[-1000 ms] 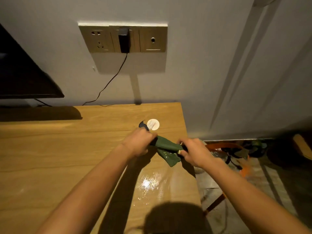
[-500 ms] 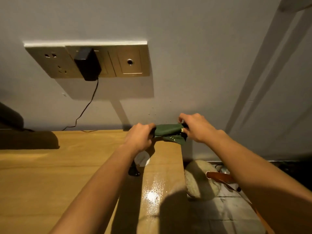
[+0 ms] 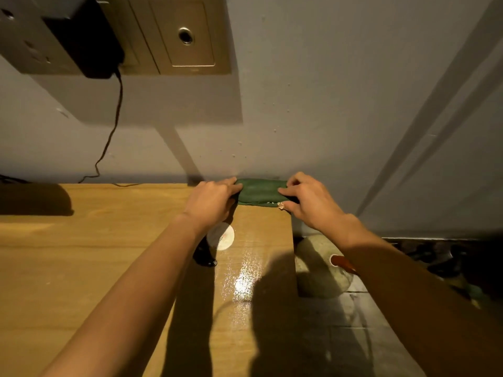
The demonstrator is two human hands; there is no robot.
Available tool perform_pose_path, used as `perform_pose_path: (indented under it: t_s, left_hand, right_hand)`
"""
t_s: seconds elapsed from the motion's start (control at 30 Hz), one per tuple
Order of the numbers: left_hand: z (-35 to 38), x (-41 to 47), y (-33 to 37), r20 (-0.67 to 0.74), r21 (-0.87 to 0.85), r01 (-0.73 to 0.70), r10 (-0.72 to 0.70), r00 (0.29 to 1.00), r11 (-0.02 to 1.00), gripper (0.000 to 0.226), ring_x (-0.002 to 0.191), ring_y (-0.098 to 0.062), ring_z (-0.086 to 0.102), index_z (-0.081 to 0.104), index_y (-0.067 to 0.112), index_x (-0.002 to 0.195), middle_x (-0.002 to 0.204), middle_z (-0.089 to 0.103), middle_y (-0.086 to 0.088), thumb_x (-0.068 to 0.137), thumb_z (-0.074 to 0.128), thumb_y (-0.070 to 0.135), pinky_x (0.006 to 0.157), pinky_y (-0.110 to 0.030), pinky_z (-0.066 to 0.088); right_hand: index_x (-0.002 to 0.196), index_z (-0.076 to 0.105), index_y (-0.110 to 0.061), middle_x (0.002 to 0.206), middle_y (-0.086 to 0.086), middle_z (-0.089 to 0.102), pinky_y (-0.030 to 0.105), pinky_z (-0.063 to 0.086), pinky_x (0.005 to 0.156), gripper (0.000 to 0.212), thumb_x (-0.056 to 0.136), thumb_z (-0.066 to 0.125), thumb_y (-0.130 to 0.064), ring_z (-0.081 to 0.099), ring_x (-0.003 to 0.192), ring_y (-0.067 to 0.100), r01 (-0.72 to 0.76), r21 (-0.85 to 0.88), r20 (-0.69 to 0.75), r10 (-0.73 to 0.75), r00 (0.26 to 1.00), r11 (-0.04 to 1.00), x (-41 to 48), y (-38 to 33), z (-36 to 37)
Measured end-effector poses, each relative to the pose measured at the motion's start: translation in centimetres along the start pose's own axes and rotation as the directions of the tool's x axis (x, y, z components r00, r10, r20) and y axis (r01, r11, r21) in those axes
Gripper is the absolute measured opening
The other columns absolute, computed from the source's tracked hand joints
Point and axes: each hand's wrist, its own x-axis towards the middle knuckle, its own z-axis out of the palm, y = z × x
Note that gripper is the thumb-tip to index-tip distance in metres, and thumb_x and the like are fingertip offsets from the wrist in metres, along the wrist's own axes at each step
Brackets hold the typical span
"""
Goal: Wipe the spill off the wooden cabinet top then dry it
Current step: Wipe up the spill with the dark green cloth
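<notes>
Both hands pinch the green cloth (image 3: 260, 193) by its ends. The left hand (image 3: 211, 201) curls its fingers over one end and the right hand (image 3: 307, 202) nips the other, with the cloth stretched between them over the far right corner of the wooden cabinet top (image 3: 81, 254), close to the wall. Half a second ago the cloth sat more bunched between closer hands. Nearer the person than the grip, the spill (image 3: 243, 284) glistens, with a white disc (image 3: 221, 236) under the left wrist.

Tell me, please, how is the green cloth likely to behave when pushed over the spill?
Probably floppy: the cloth is bunched and creased between the left hand and right hand. It looks light, pinched only at its ends. On the glossy spill it would likely slide easily.
</notes>
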Motion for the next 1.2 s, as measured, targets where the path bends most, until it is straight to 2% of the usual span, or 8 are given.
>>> perform_pose_path:
  t_s: [0.2, 0.33, 0.43, 0.6, 0.77, 0.87, 1.0, 1.2]
  left_hand:
    - [0.2, -0.2, 0.6, 0.004, 0.021, 0.016, -0.016, 1.0, 1.0, 0.048, 0.105, -0.029, 0.065, 0.055, 0.024, 0.137, 0.136, 0.06, 0.001, 0.091, 0.064, 0.015, 0.084, -0.043, 0.056]
    - [0.1, -0.9, 0.9, 0.044, -0.004, 0.014, -0.014, 0.999, 1.0, 0.038, 0.095, -0.03, 0.067, 0.066, 0.02, 0.124, 0.11, 0.073, -0.006, 0.087, 0.066, 0.011, 0.08, -0.044, 0.056]
    - [0.2, -2.0, 1.2, 0.097, -0.009, 0.011, -0.011, 0.995, 1.0, 0.038, 0.094, -0.031, 0.066, 0.067, 0.02, 0.123, 0.104, 0.073, -0.009, 0.088, 0.064, 0.008, 0.081, -0.044, 0.056]
    - [0.3, -4.8, 2.7, 0.151, 0.016, 0.018, -0.02, 0.988, 1.0, 0.033, 0.09, -0.031, 0.066, 0.068, 0.021, 0.12, 0.102, 0.072, -0.009, 0.089, 0.06, 0.013, 0.077, -0.044, 0.058]
    - [1.2, -7.9, 3.6, 0.142, 0.076, -0.015, 0.004, 0.99, 0.997, 0.038, 0.099, -0.032, 0.064, 0.057, 0.021, 0.134, 0.117, 0.067, -0.008, 0.097, 0.053, 0.014, 0.082, -0.044, 0.055]
    - [1.4, -9.5, 4.0, 0.147, 0.081, -0.02, 0.008, 0.989, 0.997, 0.035, 0.104, -0.033, 0.062, 0.057, 0.017, 0.132, 0.125, 0.063, -0.008, 0.098, 0.049, 0.016, 0.084, -0.045, 0.054]
    - [1.7, -12.9, 4.3, 0.18, 0.053, -0.035, 0.025, 0.983, 0.998, 0.035, 0.103, -0.034, 0.063, 0.056, 0.019, 0.132, 0.123, 0.064, -0.008, 0.099, 0.048, 0.024, 0.082, -0.046, 0.054]
    - [2.5, -19.1, 5.5, 0.155, 0.024, -0.199, 0.193, 0.969, 0.98, 0.035, 0.098, -0.029, 0.059, 0.057, 0.016, 0.133, 0.114, 0.061, -0.006, 0.1, 0.048, 0.021, 0.078, -0.045, 0.052]
  right_hand:
    - [0.119, 0.069, -0.01, 0.102, 0.01, 0.059, 0.034, 0.041, 0.083, 0.03, 0.09, 0.067, -0.015, 0.054, 0.096, 0.029, 0.004, -0.028, -0.129, -0.007, 0.992, 1.0, -0.6, -0.9, 1.3]
    - [0.117, 0.069, -0.01, 0.1, 0.011, 0.058, 0.035, 0.041, 0.08, 0.028, 0.09, 0.067, -0.017, 0.054, 0.094, 0.03, 0.016, -0.047, -0.121, -0.022, 0.992, 0.999, -2.2, -1.6, 1.4]
    - [0.119, 0.068, -0.012, 0.099, 0.008, 0.058, 0.03, 0.036, 0.077, 0.03, 0.09, 0.067, -0.019, 0.053, 0.094, 0.027, 0.009, -0.04, -0.105, -0.013, 0.994, 0.999, -4.0, -2.2, 1.9]
    - [0.121, 0.068, -0.012, 0.098, 0.007, 0.057, 0.03, 0.037, 0.078, 0.031, 0.09, 0.067, -0.019, 0.052, 0.094, 0.026, -0.001, -0.029, -0.092, -0.002, 0.996, 1.0, -7.0, -3.4, 2.8]
    - [0.122, 0.067, -0.014, 0.101, 0.004, 0.054, 0.031, 0.04, 0.081, 0.033, 0.091, 0.067, -0.022, 0.049, 0.095, 0.023, 0.0, -0.02, -0.078, -0.001, 0.997, 1.0, -10.7, -4.8, 3.8]
    - [0.124, 0.066, -0.013, 0.101, 0.003, 0.053, 0.034, 0.044, 0.084, 0.034, 0.092, 0.066, -0.024, 0.047, 0.094, 0.022, -0.014, 0.013, -0.078, 0.015, 0.997, 1.0, -13.1, -5.8, 4.5]
    - [0.124, 0.066, -0.011, 0.101, 0.004, 0.053, 0.033, 0.042, 0.084, 0.034, 0.092, 0.066, -0.023, 0.047, 0.094, 0.022, -0.027, 0.014, -0.078, 0.028, 0.997, 1.0, -16.0, -7.2, 5.3]
    - [0.12, 0.069, -0.013, 0.102, 0.006, 0.056, 0.036, 0.042, 0.086, 0.031, 0.091, 0.065, -0.024, 0.051, 0.1, 0.027, -0.087, -0.017, -0.068, 0.085, 0.994, 0.996, -21.6, -10.1, 7.0]
